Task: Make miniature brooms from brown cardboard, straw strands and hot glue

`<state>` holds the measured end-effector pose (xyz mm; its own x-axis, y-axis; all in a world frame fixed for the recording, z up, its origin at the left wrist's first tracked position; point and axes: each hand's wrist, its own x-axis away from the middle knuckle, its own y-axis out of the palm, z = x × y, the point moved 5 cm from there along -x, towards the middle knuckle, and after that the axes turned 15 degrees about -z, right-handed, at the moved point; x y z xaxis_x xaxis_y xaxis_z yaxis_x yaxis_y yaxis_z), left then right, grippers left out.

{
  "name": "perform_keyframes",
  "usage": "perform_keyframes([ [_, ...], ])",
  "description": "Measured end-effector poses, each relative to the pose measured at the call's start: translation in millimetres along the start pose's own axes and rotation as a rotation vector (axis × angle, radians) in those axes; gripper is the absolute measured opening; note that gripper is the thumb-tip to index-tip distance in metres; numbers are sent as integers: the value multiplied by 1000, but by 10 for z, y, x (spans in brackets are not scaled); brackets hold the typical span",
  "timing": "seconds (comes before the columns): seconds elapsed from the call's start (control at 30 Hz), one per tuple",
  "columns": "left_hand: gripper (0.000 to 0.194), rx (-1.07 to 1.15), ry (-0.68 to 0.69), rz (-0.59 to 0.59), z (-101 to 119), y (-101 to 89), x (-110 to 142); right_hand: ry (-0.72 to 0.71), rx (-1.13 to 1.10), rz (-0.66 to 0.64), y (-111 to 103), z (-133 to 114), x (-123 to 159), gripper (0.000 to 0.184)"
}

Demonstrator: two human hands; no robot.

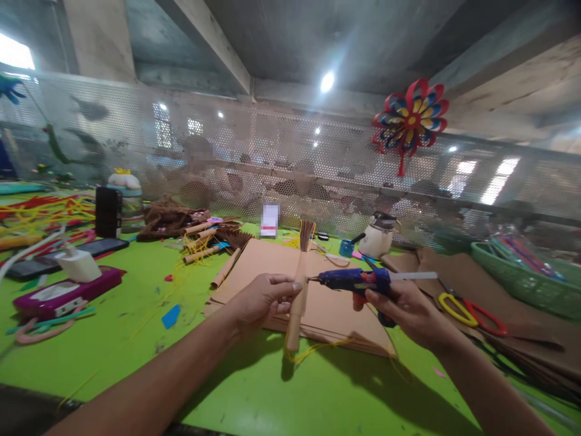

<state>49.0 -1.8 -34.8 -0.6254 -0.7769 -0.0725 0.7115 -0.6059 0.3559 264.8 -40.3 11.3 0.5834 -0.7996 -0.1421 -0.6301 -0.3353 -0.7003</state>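
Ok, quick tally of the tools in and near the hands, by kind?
Glue gun: 1, in the right hand
Mini broom: 1, in the left hand
Scissors: 1, on the cardboard
Total: 3

Place: craft workshop
Signs: green worktable (136, 315) strewn with cardboard sheets (272, 260), scissors (472, 312), paper tubes (204, 233); paper pinwheel (411, 120) on perforated screen (272, 157)
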Motion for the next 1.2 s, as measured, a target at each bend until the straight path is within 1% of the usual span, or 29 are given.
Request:
perform_keyframes([
  [0.1, 17, 3, -6, -2, -2, 0, 0, -2, -13, 0, 6, 5, 3, 36],
  [0.37, 21, -24, -7, -51, 17, 14, 11, -2, -26, -4, 8, 16, 1, 38],
  [0.6, 27, -65, -6, -29, 34, -11, 17, -14, -31, -35, 18, 28, 22, 37],
  [0.83, 24, -90, -15, -18, 33, -9, 14, -29, -86, 2, 3, 43, 23, 39],
  [0.93, 23, -84, -10, -36, 14, -17, 8, -7, -73, 9, 21, 53, 10, 39],
  [1.07, 25, -102, -14, -49, -1, -34, 10, 29, -80, -15, 65, 86, -7, 39],
  [1.2, 26, -117, -15, -47, 2, -39, 10, 48, -39, -1, 57, 94, -14, 38],
])
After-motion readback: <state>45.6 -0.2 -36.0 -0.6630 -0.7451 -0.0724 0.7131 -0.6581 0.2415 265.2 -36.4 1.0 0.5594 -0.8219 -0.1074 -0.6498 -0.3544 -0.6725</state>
